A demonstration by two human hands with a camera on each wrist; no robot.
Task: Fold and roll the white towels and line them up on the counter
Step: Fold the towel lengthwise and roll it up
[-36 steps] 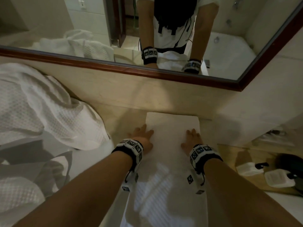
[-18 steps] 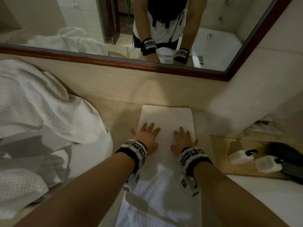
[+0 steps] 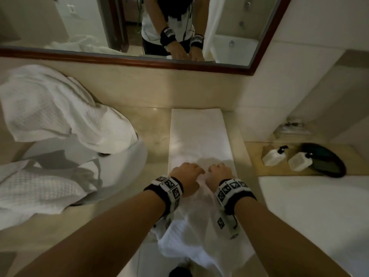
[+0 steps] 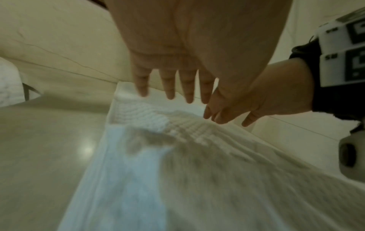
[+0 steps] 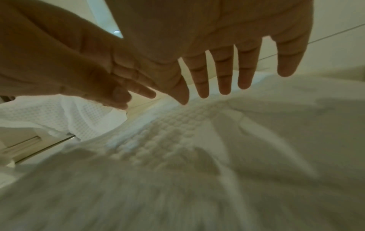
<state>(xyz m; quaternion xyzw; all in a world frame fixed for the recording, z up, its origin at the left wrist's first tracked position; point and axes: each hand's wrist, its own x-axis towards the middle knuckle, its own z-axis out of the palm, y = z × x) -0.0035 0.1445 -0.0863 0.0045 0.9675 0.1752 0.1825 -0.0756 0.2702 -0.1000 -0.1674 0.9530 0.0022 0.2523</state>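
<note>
Lying lengthwise on the beige tabletop (image 3: pixel 153 124): one white towel (image 3: pixel 197 132), folded into a long narrow strip, far end close to the back wall below the mirror (image 3: pixel 255 70), near end rumpled and hanging over the front edge.

Left hand (image 3: pixel 186 173): over the middle of the strip, palm down. The left wrist view shows its fingers (image 4: pixel 169 87) straight and slightly spread above the waffle weave, holding nothing; whether the fingertips touch the cloth cannot be told.

Right hand (image 3: pixel 218 173): just beside the left hand, also palm down over the strip. The right wrist view shows its fingers (image 5: pixel 224 75) extended and apart, holding nothing; contact with the cloth likewise unclear. Both wrist views blurred in their lower halves.

Both wrists: black bands carrying white marker blocks (image 3: pixel 169 186).

Left of the strip: a round white basin (image 3: pixel 127 172) with a heap of loose white towels (image 3: pixel 50 110) draped over and into it; one more piece (image 3: pixel 40 192) spills over its near rim.

Right of the strip, on a lower ledge: two white pump bottles (image 3: pixel 272 156) lying on their sides, just beside a dark oval object (image 3: pixel 327 164). A white surface (image 3: pixel 311 206) lies nearer.

Mirror: reflects the person's forearms and both hands.
</note>
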